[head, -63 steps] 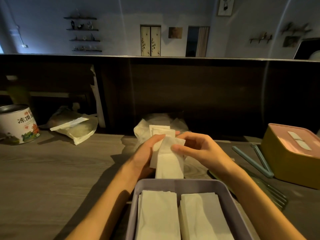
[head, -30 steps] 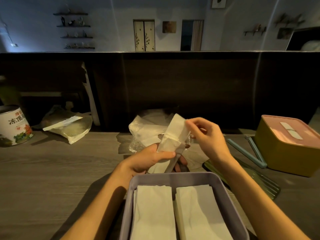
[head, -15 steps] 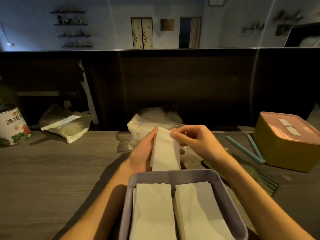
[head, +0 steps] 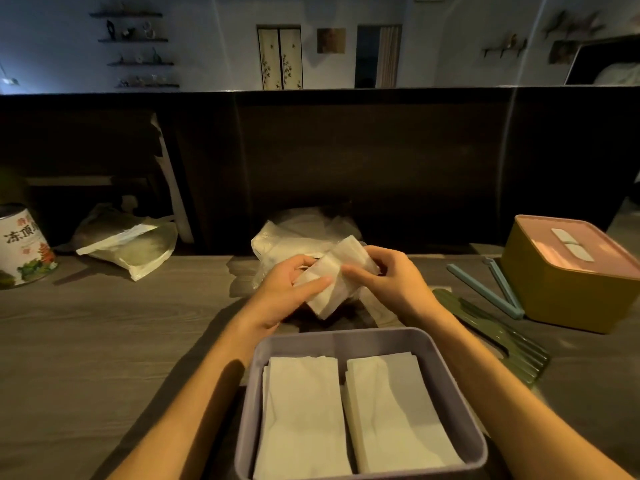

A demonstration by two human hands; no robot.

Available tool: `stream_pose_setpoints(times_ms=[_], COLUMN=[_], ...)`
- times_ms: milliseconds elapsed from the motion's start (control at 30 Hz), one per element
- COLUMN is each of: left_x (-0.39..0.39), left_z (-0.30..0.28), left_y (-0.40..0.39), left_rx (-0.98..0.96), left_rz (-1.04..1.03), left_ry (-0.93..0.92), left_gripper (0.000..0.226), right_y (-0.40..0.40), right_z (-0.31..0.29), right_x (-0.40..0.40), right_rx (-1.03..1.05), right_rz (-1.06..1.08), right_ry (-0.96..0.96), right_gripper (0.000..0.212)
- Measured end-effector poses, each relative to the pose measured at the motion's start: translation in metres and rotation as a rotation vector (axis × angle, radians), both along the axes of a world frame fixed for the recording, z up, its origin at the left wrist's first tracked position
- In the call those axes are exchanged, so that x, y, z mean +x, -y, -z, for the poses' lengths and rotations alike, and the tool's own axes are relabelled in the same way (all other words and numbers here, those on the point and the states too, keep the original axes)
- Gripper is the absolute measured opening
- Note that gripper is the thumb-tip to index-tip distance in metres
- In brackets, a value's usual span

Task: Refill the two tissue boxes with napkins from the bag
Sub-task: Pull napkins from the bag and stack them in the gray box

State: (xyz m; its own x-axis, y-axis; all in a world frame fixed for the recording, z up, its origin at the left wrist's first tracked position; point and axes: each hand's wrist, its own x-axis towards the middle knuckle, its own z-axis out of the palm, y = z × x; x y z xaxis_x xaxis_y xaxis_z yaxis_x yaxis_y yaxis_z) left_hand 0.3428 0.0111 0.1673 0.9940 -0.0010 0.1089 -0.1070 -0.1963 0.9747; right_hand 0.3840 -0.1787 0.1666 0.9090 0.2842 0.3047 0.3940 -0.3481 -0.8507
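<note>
An open purple tissue box [head: 460,403] stands in front of me, holding two side-by-side stacks of white napkins [head: 304,414]. Just beyond it both hands hold a small folded bundle of napkins [head: 332,285], tilted across them. My left hand [head: 287,292] grips its lower left end, thumb on top. My right hand [head: 391,282] grips its upper right end. Behind them lies the clear plastic napkin bag [head: 287,240]. A yellow tissue box [head: 571,285] with a pink lid stands closed at the right.
A dark-green lid [head: 498,337] and blue clip sticks [head: 485,289] lie between the boxes. Another plastic bag [head: 131,247] and a printed tin [head: 24,247] sit at the left. A dark wooden partition [head: 346,161] runs along the back of the table.
The napkin bundle went from upright above the purple box to tilted sideways, lower and nearer the bag, with both hands shifting their hold on it.
</note>
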Motion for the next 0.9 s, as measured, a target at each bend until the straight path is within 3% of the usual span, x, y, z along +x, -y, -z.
stream_pose_setpoints(times_ms=[167,267,500,700,900], left_x=[0.007,0.009,0.019,0.02,0.016], left_z=[0.014,0.019,0.022,0.022,0.016], left_y=[0.003,0.014,0.022,0.026,0.021], left_rx=[0.089,-0.014,-0.179,-0.148,-0.066], left_rz=[-0.197,-0.277,-0.454,-0.465,-0.397], left_ry=[0.188,0.179,0.046,0.083,0.078], left_gripper=[0.021,0.013,0.031,0.026,0.028], right_y=[-0.005,-0.012,-0.034,-0.038,-0.034], right_z=[0.022,0.03,0.033,0.034,0.034], right_x=[0.002,0.001,0.0,0.002,0.004], right_rx=[0.188,0.275,0.253,0.269,0.216], right_rz=[0.03,-0.013,-0.016,-0.027,-0.03], right_ry=[-0.094,-0.162,-0.128,-0.112,-0.069], right_gripper=[0.026,0.034,0.058,0.066,0.058])
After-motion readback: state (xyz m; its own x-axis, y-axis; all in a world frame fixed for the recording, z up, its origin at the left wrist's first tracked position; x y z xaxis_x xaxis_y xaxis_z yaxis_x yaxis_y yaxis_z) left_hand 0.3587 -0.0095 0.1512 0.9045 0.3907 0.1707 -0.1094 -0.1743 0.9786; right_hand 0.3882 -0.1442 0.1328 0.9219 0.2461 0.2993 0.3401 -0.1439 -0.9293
